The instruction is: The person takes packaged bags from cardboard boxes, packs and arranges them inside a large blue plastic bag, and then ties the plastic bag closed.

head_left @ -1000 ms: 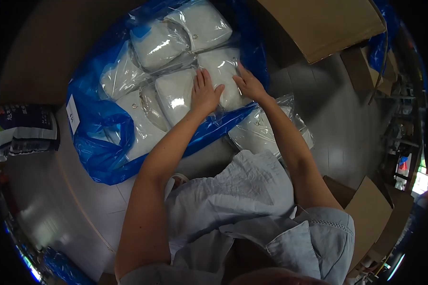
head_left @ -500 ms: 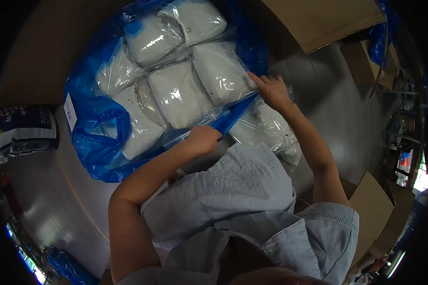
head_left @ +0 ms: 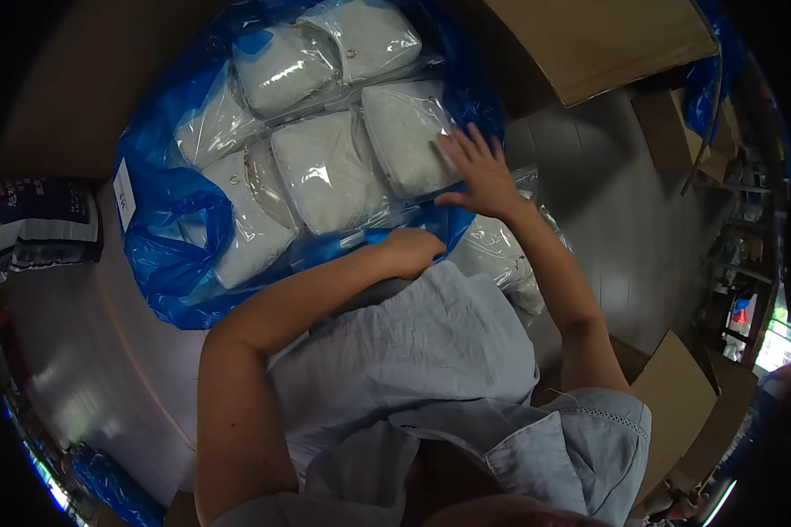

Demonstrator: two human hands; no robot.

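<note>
Blue bag [head_left: 149, 255], right hand [head_left: 486, 183] spread

White packs [head_left: 325, 171] lie in the bag at my 11 o'clock. My right fingers, bunched a moment ago, are now fanned at the bag's 3 o'clock, gripping nothing, so that hand is free. My left hand [head_left: 416, 253] curls at the 4 o'clock rim; its fingertips are hidden, so I can't tell its hold.

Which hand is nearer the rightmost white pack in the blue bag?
Right. Right hand is open at the right edge of the white pack, contact unclear; left hand is lower in view, at the blue bag's near edge.
</note>
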